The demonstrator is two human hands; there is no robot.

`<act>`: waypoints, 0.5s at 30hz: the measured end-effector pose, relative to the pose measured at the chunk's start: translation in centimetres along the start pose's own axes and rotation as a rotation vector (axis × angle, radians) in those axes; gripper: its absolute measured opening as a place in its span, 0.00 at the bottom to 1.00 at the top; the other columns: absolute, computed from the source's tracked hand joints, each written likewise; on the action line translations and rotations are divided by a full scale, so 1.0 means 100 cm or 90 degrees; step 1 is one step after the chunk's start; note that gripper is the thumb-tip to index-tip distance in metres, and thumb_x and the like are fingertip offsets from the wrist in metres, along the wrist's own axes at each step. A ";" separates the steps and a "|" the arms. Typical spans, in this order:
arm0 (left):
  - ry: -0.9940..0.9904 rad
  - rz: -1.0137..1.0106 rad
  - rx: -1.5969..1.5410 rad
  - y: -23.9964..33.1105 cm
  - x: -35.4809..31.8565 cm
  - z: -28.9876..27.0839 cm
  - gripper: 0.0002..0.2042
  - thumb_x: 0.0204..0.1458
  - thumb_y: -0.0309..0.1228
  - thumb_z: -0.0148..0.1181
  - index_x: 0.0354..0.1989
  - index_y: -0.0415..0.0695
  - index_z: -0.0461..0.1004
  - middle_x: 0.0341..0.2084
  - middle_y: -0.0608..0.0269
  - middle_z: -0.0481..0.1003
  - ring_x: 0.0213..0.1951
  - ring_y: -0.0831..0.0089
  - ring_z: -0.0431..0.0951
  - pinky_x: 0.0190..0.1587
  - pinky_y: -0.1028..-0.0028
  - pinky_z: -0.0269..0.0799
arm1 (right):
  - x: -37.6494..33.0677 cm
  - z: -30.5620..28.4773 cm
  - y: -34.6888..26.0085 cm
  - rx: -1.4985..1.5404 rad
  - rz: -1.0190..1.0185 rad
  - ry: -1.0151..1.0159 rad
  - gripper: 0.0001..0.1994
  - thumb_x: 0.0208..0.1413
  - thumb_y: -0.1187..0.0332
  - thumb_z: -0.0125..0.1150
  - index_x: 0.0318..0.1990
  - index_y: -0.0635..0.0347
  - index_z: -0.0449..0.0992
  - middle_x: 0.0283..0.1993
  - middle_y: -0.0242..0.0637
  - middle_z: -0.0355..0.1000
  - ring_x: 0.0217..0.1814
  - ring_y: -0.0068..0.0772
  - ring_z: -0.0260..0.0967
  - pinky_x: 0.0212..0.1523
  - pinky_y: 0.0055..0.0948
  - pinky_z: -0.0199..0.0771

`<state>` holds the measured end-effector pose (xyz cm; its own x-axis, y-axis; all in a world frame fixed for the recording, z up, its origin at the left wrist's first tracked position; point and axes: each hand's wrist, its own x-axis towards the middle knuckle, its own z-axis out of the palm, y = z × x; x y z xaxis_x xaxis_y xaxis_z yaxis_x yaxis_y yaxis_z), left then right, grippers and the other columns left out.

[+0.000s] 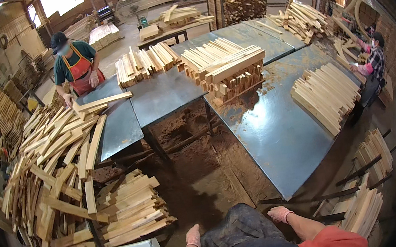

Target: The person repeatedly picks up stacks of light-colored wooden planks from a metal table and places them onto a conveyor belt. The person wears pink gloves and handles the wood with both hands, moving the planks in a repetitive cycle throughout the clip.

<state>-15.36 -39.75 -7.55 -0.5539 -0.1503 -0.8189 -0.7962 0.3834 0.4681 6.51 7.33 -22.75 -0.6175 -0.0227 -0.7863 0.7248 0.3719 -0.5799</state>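
My left hand [193,236], in a pale pink glove, hangs beside my dark apron [242,232] with its fingers loosely extended and nothing in them. On the other side of the apron, my gloved right hand [280,214] is also empty, its fingers apart and directed inward. The nearest thing to it is the corner of a metal-topped table [290,161]. Left of my left hand lies a stack of short wooden strips [132,209]. Neither hand touches any wood.
A tangled heap of wooden strips [57,157] fills the left side, where a co-worker [75,64] in a red apron handles a piece. Neat stacks of strips [326,94] lie on the tables. Another co-worker [375,62] stands at right. Sawdust [188,164] covers the floor ahead.
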 end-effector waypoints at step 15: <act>0.011 -0.103 0.230 0.069 0.185 -0.088 0.28 0.61 0.49 0.60 0.53 0.32 0.82 0.51 0.46 0.84 0.56 0.58 0.81 0.60 0.61 0.72 | 0.221 -0.141 -0.283 -0.287 -0.018 0.134 0.10 0.62 0.68 0.59 0.47 0.55 0.83 0.45 0.51 0.83 0.48 0.57 0.82 0.48 0.47 0.82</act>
<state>-33.19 -47.89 -16.57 -0.4343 -0.2495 -0.8655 -0.7383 0.6491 0.1834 -31.95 9.38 -20.71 -0.7167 0.1316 -0.6849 0.5316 0.7387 -0.4144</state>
